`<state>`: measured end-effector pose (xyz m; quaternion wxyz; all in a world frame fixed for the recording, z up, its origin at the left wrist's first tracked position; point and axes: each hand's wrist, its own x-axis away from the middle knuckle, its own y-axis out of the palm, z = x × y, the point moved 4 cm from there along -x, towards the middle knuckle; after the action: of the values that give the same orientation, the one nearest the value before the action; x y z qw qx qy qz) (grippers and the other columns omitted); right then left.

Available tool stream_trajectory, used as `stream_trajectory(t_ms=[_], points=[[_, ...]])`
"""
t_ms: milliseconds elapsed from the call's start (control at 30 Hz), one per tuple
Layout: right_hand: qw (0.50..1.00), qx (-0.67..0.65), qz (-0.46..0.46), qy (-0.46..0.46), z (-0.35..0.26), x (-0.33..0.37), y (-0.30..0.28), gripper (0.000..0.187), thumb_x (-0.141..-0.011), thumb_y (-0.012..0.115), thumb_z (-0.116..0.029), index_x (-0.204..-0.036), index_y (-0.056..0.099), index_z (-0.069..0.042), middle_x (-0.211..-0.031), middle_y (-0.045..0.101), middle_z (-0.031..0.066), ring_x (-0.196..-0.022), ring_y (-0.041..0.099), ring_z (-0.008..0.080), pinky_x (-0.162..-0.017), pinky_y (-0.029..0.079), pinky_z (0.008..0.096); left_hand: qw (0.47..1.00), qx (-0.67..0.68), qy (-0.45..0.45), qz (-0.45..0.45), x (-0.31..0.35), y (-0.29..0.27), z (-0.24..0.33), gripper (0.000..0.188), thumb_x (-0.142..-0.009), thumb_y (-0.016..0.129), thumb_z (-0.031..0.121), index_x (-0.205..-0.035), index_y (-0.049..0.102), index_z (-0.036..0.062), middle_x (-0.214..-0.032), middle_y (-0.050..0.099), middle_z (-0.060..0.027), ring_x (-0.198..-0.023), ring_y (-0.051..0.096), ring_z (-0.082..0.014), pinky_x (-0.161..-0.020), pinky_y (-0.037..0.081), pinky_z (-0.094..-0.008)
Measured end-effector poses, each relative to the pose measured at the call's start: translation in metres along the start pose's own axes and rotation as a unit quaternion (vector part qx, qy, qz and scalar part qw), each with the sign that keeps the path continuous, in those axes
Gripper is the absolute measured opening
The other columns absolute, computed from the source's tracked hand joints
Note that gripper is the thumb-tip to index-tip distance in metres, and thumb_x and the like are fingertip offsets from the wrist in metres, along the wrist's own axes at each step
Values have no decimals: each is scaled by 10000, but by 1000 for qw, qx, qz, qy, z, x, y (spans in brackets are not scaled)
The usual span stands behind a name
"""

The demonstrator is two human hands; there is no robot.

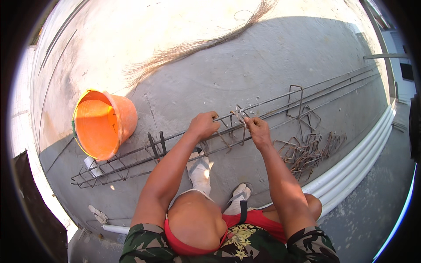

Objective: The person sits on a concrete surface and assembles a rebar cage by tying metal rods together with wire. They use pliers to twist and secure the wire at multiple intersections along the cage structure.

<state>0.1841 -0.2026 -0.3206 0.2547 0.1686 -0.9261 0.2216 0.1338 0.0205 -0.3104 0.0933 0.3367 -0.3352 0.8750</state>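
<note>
Cage (230, 129) of thin steel bars lies aslant on a concrete floor (245, 61), seen from the head camera, its length running from lower left to upper right before a person with bent knees and camouflage sleeves (144, 243). The left hand (204, 126) is at the cage's upper edge, fingers curled; whether they grip steel or wire cannot be told. Just beside it, the right hand (258, 131) is closed on the handles of what looks like a pair of pincers (240, 114), the metal head over the same edge. Farther right, a rectangular stirrup (301, 103) stands around the long bars, near a loose pile of bent steel pieces (307, 151); white pipes (355, 173) lie side by side beyond. Left of the hands, an orange bucket (126, 116) with a yellow rim sits close to the cage, and a short white tube (93, 166) shows at the cage's left end. A long bundle of fine wire (193, 48) sweeps across the upper floor, where sunlight meets shade. Light-covered feet (200, 175) are planted on the near side
</note>
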Motion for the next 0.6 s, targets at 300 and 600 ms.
stream_trajectory(t_ms=[300,600], points=[[986,147,-19,-79,-2,-27,11,285,-928,593,-266,-896,645,12,-689,581,71,-645,523,130,-602,440,324,1000,-14,3,14,-18,5,-11,476,-775,535,269,-1194,605,54,-1035,648,-251,-1006,611,-394,-872,478,-439],[993,-80,-80,26,-2,-38,17,200,-905,600,-161,-862,656,25,-699,567,10,-631,490,86,-560,401,255,1000,-22,5,21,-25,5,-13,512,-767,544,263,-1218,586,25,-1111,624,-260,-1056,588,-402,-913,465,-428]])
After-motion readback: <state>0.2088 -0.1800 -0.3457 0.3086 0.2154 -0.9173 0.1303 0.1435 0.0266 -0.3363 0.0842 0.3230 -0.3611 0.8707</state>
